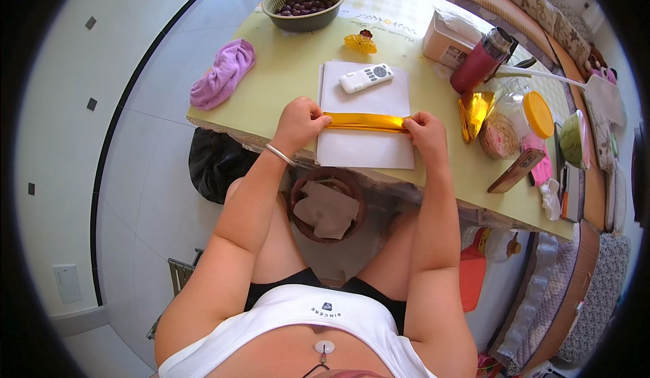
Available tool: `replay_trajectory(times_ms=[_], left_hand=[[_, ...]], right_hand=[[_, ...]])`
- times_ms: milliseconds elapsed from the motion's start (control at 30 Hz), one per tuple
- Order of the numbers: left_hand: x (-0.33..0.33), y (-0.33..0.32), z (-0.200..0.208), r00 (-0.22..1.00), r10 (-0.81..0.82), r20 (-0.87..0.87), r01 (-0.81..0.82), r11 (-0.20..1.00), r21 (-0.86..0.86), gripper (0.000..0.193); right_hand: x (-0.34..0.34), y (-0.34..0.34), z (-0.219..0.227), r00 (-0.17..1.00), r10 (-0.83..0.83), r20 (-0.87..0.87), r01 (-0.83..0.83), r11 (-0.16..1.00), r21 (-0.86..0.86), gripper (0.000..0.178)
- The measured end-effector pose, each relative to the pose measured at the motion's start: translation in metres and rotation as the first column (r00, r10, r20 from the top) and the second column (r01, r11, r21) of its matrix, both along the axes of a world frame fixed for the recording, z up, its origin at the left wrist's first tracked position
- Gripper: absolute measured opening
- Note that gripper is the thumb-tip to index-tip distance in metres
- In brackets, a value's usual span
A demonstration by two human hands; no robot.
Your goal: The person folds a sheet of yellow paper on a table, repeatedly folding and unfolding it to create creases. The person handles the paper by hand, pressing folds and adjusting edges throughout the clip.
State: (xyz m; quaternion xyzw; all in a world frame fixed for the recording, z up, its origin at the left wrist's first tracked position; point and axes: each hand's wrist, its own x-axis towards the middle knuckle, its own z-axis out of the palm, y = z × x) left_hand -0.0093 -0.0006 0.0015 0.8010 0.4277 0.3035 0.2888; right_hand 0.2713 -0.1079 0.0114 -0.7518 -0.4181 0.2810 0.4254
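A shiny gold foil strip (pixel 365 121) stretches flat between my two hands over a stack of white paper (pixel 364 151). My left hand (pixel 302 124) pinches its left end between thumb and fingers. At the other end, my right hand (pixel 426 134) grips the strip the same way. Just beyond the strip, a white remote control (pixel 366 78) lies tilted on the paper. More gold foil sheets (pixel 476 115) rest to the right of my right hand. A small yellow folded ornament (pixel 361 42) with a dark red top sits behind the paper.
A basket of dark round fruit (pixel 303 6) stands at the far left, with a purple cloth (pixel 223 73) nearer. On the right are a tissue box (pixel 449 39), a red flask (pixel 482 60), a yellow-lidded jar (pixel 509 129) and a propped phone (pixel 516 171). Below the table edge sits a bin (pixel 296 205).
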Motion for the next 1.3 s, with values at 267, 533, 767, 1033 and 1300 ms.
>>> replay_trajectory(times_ms=[267, 533, 767, 1033, 1300], left_hand=[[0.003, -0.004, 0.006, 0.998, -0.017, -0.058, 0.019, 0.999, 0.041, 0.02], [0.009, -0.009, 0.015, 0.985, -0.012, -0.17, 0.032, 0.993, 0.117, 0.018], [0.025, -0.024, 0.021, 0.842, -0.198, -0.502, 0.45, 0.77, 0.451, 0.051], [0.027, -0.022, 0.015, 0.818, -0.221, -0.531, 0.465, 0.798, 0.383, 0.052], [0.015, -0.033, 0.013, 0.846, -0.156, -0.51, 0.35, 0.884, 0.31, 0.052]], right_hand=[[0.004, -0.005, 0.003, 0.997, 0.031, 0.073, -0.025, 0.996, -0.088, 0.022], [0.001, -0.006, 0.001, 0.97, 0.03, 0.243, -0.005, 0.995, -0.103, 0.023], [-0.02, -0.009, 0.019, 0.86, 0.027, 0.509, 0.089, 0.975, -0.202, 0.028], [-0.057, -0.012, -0.017, 0.406, 0.22, 0.887, -0.499, 0.867, 0.014, 0.051], [-0.061, -0.028, -0.018, 0.456, 0.404, 0.793, -0.513, 0.847, -0.136, 0.078]])
